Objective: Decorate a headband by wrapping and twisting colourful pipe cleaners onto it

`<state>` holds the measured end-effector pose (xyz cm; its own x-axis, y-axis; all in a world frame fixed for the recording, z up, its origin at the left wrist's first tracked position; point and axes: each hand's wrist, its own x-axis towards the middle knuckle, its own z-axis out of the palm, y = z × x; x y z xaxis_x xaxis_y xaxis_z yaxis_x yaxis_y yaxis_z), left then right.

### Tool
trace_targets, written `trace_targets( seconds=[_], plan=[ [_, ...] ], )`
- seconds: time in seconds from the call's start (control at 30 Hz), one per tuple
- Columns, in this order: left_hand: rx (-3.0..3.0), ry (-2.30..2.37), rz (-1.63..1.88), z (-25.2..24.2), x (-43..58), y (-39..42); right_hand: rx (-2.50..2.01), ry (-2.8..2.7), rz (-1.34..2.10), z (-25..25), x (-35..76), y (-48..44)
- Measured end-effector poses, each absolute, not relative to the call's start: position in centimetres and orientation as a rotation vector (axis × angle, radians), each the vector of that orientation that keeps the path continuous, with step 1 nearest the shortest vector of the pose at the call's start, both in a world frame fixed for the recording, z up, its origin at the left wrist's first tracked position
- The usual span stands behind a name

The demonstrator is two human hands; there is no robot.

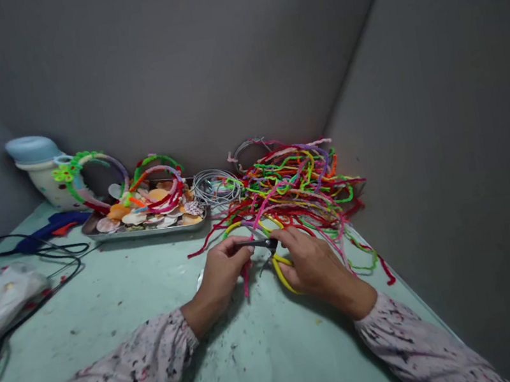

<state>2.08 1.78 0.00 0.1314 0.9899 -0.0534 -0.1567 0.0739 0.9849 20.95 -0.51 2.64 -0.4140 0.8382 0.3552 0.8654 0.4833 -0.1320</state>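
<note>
My right hand [318, 265] is closed around a pair of pliers [270, 244] with yellow handles. Their dark jaws point left, and the tip reaches the fingers of my left hand [222, 273]. Those fingers are pinched on a pink pipe cleaner [245, 286], whose end hangs below them. Just behind both hands curves a band wrapped in yellow, green and purple [236, 225]; whether my fingers touch it is hidden. A tangled heap of colored pipe cleaners [296, 178] lies beyond my right hand.
A metal tray [155, 231] of seashells carries wrapped hoops [171, 194]. Beside it sits a coil of grey wire [216, 187]. At left are a white jar with a blue lid [47, 175], a blue glue gun [44, 234], a black cord [68, 275] and a plastic bag [12, 294]. Walls enclose the table.
</note>
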Motion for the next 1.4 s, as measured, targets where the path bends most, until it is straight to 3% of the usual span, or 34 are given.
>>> trace_targets(
  seconds=[0.77,1.4],
  plan=[
    [1.056,1.023,1.146,-0.4,1.8,2.0,-1.506,-2.462,-0.398,2.3,21.5,0.0],
    [0.967,1.004,1.058,-0.3,1.6,2.3,-1.265,-2.506,-0.600,2.2,23.6,1.3]
  ],
)
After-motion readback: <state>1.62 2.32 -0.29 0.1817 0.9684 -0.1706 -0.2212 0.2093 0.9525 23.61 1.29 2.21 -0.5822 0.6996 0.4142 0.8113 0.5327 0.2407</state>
